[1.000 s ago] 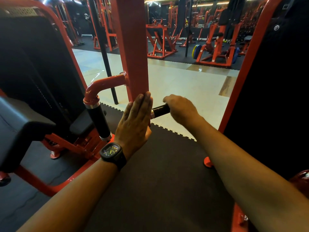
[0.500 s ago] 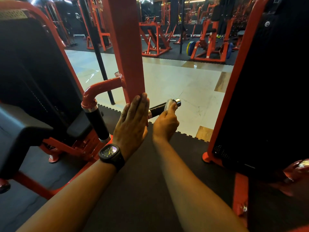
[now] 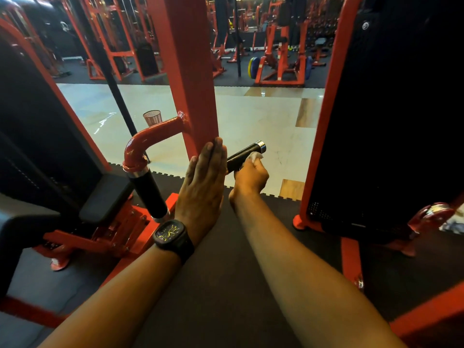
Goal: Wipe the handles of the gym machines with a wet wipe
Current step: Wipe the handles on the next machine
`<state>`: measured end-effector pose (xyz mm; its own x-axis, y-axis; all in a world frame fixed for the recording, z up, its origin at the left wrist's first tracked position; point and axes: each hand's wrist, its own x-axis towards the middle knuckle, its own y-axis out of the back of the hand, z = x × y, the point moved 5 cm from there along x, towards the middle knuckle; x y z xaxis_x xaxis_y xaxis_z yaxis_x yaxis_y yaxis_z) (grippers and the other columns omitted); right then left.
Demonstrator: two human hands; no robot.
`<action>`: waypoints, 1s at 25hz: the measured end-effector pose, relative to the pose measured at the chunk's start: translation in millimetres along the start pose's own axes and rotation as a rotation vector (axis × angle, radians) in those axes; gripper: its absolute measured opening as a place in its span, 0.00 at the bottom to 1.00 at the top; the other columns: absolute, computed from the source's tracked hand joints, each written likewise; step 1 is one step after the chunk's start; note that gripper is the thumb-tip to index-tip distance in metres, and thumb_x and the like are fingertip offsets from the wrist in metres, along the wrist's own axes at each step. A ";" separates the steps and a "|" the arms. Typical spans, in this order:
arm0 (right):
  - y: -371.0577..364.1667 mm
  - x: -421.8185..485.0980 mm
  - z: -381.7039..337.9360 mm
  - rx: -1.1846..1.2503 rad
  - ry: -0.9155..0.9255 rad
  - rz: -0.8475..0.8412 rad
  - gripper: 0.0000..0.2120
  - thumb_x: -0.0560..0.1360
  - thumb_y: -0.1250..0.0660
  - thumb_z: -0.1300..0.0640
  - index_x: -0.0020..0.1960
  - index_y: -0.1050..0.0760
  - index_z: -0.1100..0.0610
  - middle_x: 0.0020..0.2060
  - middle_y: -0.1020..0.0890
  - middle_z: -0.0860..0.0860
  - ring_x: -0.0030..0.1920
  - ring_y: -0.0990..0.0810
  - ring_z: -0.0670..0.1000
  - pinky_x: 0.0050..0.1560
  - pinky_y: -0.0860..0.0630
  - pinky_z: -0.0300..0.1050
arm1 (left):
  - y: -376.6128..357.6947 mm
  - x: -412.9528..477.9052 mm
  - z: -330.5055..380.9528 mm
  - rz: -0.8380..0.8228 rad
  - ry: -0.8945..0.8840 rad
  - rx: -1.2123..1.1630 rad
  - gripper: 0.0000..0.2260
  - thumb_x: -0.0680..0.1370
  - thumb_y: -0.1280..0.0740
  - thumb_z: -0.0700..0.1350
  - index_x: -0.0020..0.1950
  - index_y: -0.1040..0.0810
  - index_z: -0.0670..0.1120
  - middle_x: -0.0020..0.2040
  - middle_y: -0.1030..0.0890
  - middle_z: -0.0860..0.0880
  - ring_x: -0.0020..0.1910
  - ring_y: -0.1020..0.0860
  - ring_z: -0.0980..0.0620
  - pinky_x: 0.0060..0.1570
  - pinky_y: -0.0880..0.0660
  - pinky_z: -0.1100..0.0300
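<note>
1. Change noted: a second ago the right hand [image 3: 251,178] lay over the outer end of the handle [image 3: 242,154] and hid it. It now sits below and on the near side of the handle, so the chrome end cap [image 3: 261,146] is exposed. The left hand [image 3: 203,182] has stayed flat on the red post [image 3: 193,79].
2. Right hand: fingers curled, pinching a white wet wipe [image 3: 255,156] and pressing it against the underside of the black handle, near the cap end.
3. Left hand: fingers straight and close together, palm against the near face of the post; a black watch [image 3: 173,234] is on the wrist.
4. Handle location: it juts out to the right from behind the post, tilted upward, above the edge of the dark floor mat [image 3: 213,285].
5. A second black grip [image 3: 150,194] hangs from a curved red tube [image 3: 148,139] left of the post, untouched.
6. A mesh waste basket [image 3: 152,117] stands on the pale floor beyond.
</note>
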<state>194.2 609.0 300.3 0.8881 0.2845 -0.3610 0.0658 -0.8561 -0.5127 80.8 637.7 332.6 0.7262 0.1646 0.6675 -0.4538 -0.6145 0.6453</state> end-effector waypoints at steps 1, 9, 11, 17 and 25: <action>0.5 3.4 -3.8 -0.006 0.021 0.024 0.09 0.84 0.39 0.52 0.53 0.22 0.54 0.49 0.19 0.52 0.56 0.20 0.53 0.62 0.22 0.49 | 0.1 0.3 -0.5 0.003 0.003 -0.024 0.41 0.76 0.33 0.38 0.82 0.55 0.39 0.82 0.56 0.42 0.80 0.62 0.43 0.79 0.59 0.46; 1.2 -0.5 21.1 0.110 -0.202 -0.225 0.09 0.83 0.41 0.63 0.50 0.23 0.56 0.52 0.17 0.60 0.56 0.17 0.58 0.59 0.20 0.52 | -4.1 -2.1 -6.7 0.011 -0.015 -0.027 0.40 0.76 0.32 0.34 0.82 0.52 0.39 0.82 0.53 0.41 0.81 0.60 0.42 0.79 0.56 0.45; 4.6 -1.9 24.2 0.010 -0.123 -0.244 0.11 0.83 0.39 0.62 0.46 0.22 0.54 0.52 0.16 0.59 0.54 0.16 0.57 0.58 0.19 0.51 | -6.3 -3.0 -6.1 0.005 -0.030 -0.034 0.40 0.76 0.32 0.33 0.82 0.53 0.39 0.82 0.54 0.41 0.81 0.59 0.42 0.79 0.54 0.45; 24.9 -17.8 12.6 -0.275 0.264 -0.420 0.08 0.79 0.31 0.59 0.55 0.16 0.60 0.48 0.15 0.59 0.54 0.17 0.60 0.56 0.18 0.52 | -1.4 -0.6 -0.3 0.012 -0.006 -0.153 0.39 0.77 0.36 0.34 0.82 0.56 0.40 0.82 0.55 0.41 0.81 0.59 0.42 0.79 0.52 0.44; 75.0 -77.7 -34.7 -0.227 0.539 -0.265 0.10 0.77 0.33 0.63 0.50 0.15 0.52 0.47 0.13 0.48 0.54 0.15 0.52 0.58 0.20 0.46 | 30.0 -11.1 30.4 -0.028 0.094 -0.694 0.24 0.84 0.43 0.47 0.79 0.37 0.40 0.80 0.41 0.41 0.81 0.46 0.44 0.79 0.52 0.49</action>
<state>145.9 507.7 316.9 0.9287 0.2924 0.2279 0.3564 -0.8735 -0.3315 74.9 594.0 333.2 0.7090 0.2582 0.6563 -0.6831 0.0204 0.7300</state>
